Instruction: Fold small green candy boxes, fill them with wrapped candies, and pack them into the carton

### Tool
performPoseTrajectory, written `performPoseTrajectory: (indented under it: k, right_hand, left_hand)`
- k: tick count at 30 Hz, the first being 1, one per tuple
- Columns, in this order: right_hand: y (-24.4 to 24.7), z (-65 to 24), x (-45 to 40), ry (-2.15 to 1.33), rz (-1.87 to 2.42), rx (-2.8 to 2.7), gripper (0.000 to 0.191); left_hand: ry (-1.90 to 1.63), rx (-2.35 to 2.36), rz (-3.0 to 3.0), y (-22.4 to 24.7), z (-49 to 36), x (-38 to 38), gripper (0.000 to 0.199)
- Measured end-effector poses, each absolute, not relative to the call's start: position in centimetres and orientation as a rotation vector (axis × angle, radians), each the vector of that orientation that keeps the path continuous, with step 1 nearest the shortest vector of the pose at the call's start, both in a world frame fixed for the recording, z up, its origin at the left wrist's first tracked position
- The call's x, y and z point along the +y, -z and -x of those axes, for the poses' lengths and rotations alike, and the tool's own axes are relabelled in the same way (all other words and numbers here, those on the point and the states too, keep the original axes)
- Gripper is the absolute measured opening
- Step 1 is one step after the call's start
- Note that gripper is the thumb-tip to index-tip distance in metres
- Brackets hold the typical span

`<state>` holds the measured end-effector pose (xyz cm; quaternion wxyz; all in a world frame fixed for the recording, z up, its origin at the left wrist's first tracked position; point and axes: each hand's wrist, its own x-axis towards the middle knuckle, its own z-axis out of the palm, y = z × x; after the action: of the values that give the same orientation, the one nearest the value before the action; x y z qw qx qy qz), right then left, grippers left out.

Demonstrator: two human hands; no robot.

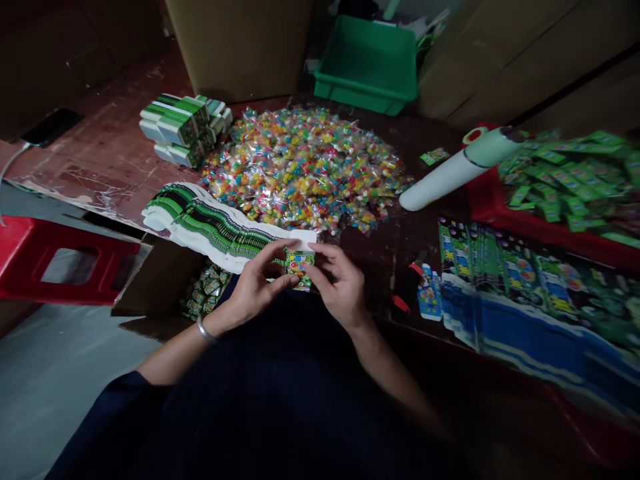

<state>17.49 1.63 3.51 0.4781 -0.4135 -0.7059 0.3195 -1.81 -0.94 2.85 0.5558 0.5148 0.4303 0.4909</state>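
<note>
A small green printed candy box with a white flap is pinched between my two hands, close to the table's front edge. My left hand grips its left side with thumb and fingers. On the other side, my right hand has its thumb on the printed face and a finger at the top. A long fanned row of flat green-and-white box blanks reaches up to my left hand. Behind my hands lies a big heap of small clear bags of colourful candy.
Stacked blanks sit at the back left, a green tray behind the heap. On the right are a white roll, a red crate of green packs, a cutter and printed bags. A carton stands lower left.
</note>
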Motion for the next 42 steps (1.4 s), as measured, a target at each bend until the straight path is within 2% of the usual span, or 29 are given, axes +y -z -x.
performPoseTrajectory:
  k: [3, 7, 12, 19, 26, 35, 36, 38, 40, 42]
  right_hand:
    - [-2.2, -16.6, 1.2, -0.814, 1.049, -1.616, 0.008]
    - [-2.3, -16.2, 1.6, -0.839, 1.002, -1.613, 0.004]
    - [-3.1, -16.0, 2.1, -0.925, 0.961, -1.483, 0.015]
    - [-4.5, -16.5, 3.5, -1.248, 1.074, -1.473, 0.022]
    - [-4.7, -16.9, 4.1, -1.175, 1.094, -1.564, 0.022]
    - [-4.3, -17.2, 1.8, -1.037, 0.959, -1.739, 0.017]
    - [-4.2, -17.7, 1.8, -1.031, 0.940, -1.805, 0.023]
    - [-3.8, -18.7, 1.9, -0.950, 0.928, -1.978, 0.051]
    - [-2.8, -19.5, 2.1, -0.796, 0.952, -2.162, 0.076]
    - [-1.3, -19.9, 2.2, -0.672, 0.995, -2.324, 0.085]
  left_hand:
    - [-1.122, 0.985, -1.198, -2.7, 1.6, -1.0, 0.042]
    - [-1.127, 1.007, -1.171, -2.7, 1.6, -0.8, 0.038]
    - [-1.199, 0.966, -1.073, -2.8, 1.5, -0.7, 0.054]
    - [-1.130, 1.143, -1.305, -2.9, 2.1, -1.1, 0.049]
    - [-1.004, 1.118, -1.402, -3.5, 2.8, -1.4, 0.061]
    - [-1.017, 1.066, -1.257, -3.4, 3.3, -1.4, 0.041]
    - [-1.005, 1.081, -1.285, -3.9, 4.0, -1.3, 0.040]
    - [-0.902, 1.145, -1.399, -5.0, 6.3, -1.2, 0.038]
    - [-0.644, 1.255, -1.584, -6.1, 9.4, -1.0, 0.033]
    - [-0.415, 1.393, -1.775, -6.6, 12.6, -0.9, 0.027]
